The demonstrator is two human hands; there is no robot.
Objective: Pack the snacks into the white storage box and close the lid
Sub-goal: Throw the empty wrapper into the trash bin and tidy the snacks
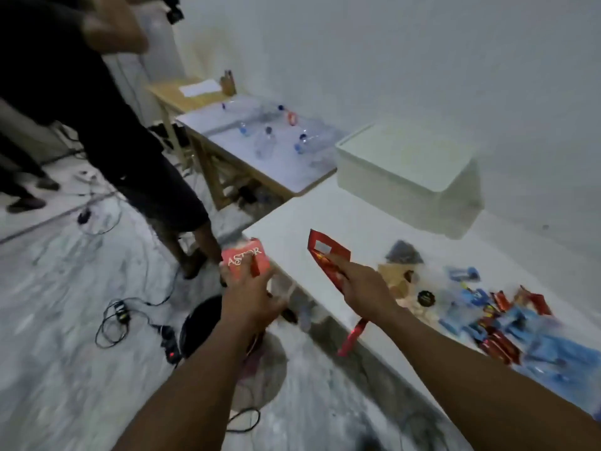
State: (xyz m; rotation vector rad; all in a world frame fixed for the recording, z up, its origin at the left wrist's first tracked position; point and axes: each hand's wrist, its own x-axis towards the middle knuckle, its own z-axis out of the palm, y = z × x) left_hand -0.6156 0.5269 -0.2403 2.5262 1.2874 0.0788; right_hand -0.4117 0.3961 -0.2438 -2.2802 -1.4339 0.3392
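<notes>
My left hand [252,297] grips a red Astor snack box [245,258] just off the left end of the white table [312,213]. My right hand [367,288] holds a long red snack packet [327,255] above the table's near edge. The white storage box [406,180] stands at the far end of the table with its lid on. A heap of blue and red snack packs [507,317] lies on the table to the right of my right hand, along with a brown bag [395,276].
A person in dark clothes [107,131] stands on the floor to the left. A second table [260,148] behind holds several plastic bottles. Cables and a power strip [169,343] lie on the floor, next to a dark round bin [201,320] under my left arm.
</notes>
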